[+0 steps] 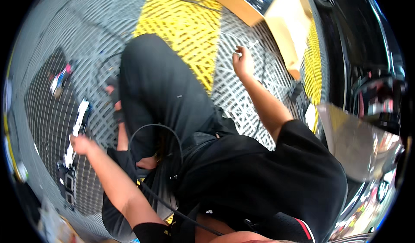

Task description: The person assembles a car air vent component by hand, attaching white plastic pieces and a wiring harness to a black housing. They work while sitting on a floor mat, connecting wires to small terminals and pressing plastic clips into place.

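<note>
black cable (173, 148) nearest cam. left hand (80, 144) closed round white strip (77, 126), strip running up from fist. right hand (243, 63) pinches thin white tie (250, 45) at fingertips.

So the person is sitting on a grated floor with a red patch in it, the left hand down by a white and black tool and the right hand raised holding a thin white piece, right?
Not quite: the patch of floor is yellow, not red, as the head view shows. The rest holds: the left hand is at the white and black tool, and the right hand is raised with a thin white piece.
</note>
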